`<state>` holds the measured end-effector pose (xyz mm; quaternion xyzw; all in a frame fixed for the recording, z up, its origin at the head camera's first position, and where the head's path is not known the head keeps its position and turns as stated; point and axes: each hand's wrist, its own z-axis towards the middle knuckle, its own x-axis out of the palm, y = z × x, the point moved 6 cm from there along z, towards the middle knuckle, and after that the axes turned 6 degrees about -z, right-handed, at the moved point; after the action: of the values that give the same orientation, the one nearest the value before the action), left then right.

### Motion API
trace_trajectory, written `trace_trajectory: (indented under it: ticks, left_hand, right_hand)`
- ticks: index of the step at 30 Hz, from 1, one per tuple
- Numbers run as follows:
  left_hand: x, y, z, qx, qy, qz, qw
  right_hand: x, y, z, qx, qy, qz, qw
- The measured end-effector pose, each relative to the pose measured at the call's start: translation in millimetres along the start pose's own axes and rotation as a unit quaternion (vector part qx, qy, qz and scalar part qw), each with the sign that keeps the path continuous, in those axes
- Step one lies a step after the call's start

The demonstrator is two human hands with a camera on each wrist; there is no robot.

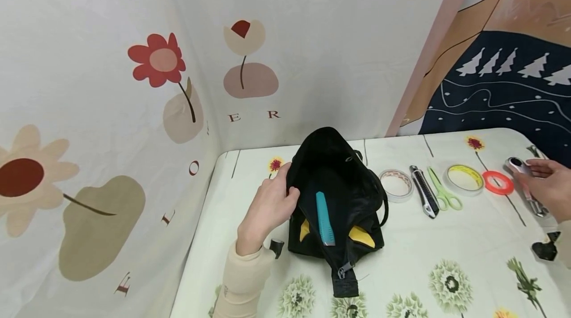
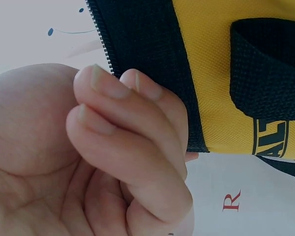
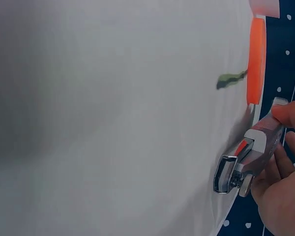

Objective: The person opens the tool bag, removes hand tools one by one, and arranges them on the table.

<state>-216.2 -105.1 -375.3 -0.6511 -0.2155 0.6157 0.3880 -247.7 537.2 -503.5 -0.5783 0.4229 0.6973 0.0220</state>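
Note:
On the table stands a black zippered bag (image 1: pixel 339 169), its mouth wide open, with yellow panels. My left hand (image 1: pixel 270 204) grips the left edge of its mouth; in the left wrist view, curled fingers (image 2: pixel 137 132) lie against the zipper edge by the yellow side (image 2: pixel 211 73). A slim teal tool (image 1: pixel 324 219) lies in the bag's opening. At the far right my right hand (image 1: pixel 546 184) pinches a silver-grey hand tool (image 3: pixel 255 152) with a metal loop head and small knob, the thumb on its upper end. Its exact kind is unclear.
Right of the bag lie a clear tape roll (image 1: pixel 396 185), a black-and-silver utility knife (image 1: pixel 425 191), green scissors (image 1: pixel 443 191), a yellow-lined tape roll (image 1: pixel 464 179) and a red tape ring (image 1: pixel 498 183). A small black object (image 1: pixel 545 249) sits near the right sleeve. Printed cloth walls stand behind.

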Motion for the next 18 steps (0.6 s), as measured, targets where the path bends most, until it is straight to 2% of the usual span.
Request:
trace_trajectory:
  ticks: [18]
  left_hand:
    - [-0.2,-0.1,-0.5,-0.005,0.0,-0.003,1.0]
  right_hand:
    - [8.5,1.8,3.5,-0.044,0.022,-0.013,0.999]
